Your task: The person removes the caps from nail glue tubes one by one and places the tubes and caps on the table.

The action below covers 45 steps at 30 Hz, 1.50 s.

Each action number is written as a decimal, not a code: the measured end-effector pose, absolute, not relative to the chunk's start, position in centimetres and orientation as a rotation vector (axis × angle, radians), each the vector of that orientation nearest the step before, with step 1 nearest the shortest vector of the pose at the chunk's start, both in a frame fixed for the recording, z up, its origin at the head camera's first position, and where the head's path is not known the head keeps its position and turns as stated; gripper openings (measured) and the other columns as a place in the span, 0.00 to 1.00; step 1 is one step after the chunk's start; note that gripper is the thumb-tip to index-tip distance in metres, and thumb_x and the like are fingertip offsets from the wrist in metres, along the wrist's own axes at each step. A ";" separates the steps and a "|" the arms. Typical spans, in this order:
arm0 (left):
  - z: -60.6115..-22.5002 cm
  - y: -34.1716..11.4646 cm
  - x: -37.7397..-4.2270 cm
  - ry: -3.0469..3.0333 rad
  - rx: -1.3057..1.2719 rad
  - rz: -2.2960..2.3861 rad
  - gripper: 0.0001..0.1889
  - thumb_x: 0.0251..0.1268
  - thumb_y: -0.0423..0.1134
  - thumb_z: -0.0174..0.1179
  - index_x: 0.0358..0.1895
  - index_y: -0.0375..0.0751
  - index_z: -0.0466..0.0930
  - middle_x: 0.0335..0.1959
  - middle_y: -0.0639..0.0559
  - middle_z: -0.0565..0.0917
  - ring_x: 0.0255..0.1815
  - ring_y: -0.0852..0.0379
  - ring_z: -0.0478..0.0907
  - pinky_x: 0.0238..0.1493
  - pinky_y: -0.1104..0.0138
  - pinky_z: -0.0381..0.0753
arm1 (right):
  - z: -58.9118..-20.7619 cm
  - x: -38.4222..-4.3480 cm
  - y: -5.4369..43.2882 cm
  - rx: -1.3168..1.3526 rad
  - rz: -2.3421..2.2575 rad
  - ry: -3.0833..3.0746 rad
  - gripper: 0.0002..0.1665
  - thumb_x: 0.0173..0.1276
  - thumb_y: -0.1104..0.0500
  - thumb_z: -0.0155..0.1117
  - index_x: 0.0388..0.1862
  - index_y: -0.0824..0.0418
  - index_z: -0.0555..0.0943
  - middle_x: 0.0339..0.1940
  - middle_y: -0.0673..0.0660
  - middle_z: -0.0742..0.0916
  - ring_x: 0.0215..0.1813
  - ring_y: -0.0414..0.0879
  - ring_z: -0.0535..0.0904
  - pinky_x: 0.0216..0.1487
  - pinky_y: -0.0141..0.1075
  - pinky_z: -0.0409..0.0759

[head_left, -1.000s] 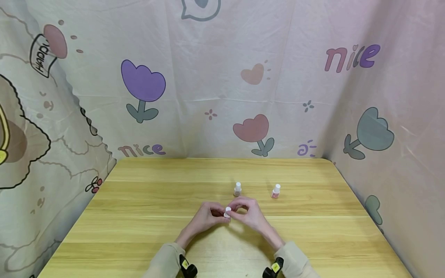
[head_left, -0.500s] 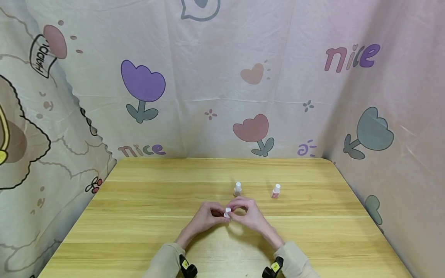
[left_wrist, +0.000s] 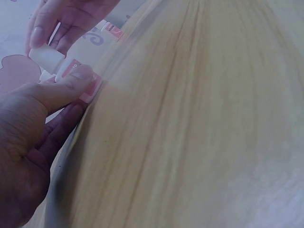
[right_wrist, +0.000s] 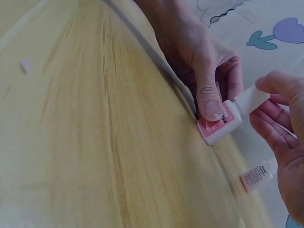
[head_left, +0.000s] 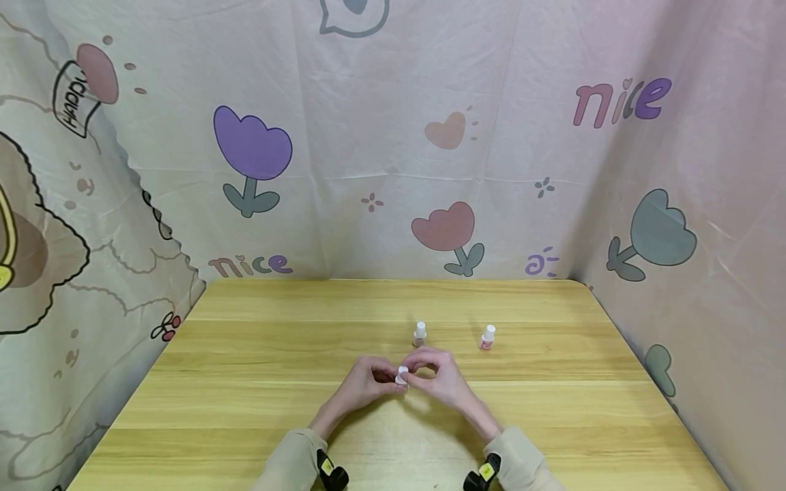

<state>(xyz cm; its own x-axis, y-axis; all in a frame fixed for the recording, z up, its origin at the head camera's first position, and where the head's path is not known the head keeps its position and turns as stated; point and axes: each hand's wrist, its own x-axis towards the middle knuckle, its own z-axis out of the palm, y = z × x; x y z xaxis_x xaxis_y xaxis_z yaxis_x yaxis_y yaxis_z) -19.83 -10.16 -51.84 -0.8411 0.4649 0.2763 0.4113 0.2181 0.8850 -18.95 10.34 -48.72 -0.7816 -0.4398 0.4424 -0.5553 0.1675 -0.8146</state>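
Note:
Near the middle of the table, my left hand (head_left: 366,379) grips the body of a small white bottle (right_wrist: 230,122) with a pink label. Its thumb lies across the label in the right wrist view. My right hand (head_left: 443,379) pinches the white cap (right_wrist: 251,99) between thumb and fingers. The cap sits on the bottle's neck, and how tightly it is seated I cannot tell. Fingers cover part of the label. Beyond my hands stand two more small capped bottles: one bottle (head_left: 420,335) just behind the right hand, and a pink-labelled bottle (head_left: 487,337) farther right.
The light wood table (head_left: 245,354) reaches back to a patterned curtain (head_left: 362,136), which also hangs along both sides. A tiny pale scrap (right_wrist: 25,65) lies on the tabletop in the right wrist view.
My right fingers have shifted very slightly at the cap. Both hands keep their places on the bottle, and the two other bottles stay where they were.

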 end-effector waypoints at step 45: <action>-49.9 -10.0 -18.8 2.406 0.842 1.738 0.06 0.53 0.26 0.73 0.35 0.34 0.88 0.32 0.39 0.89 0.31 0.60 0.83 0.35 0.73 0.83 | -50.4 -19.7 10.4 0.946 1.687 -2.296 0.08 0.60 0.69 0.74 0.39 0.64 0.87 0.34 0.62 0.89 0.37 0.39 0.83 0.43 0.43 0.87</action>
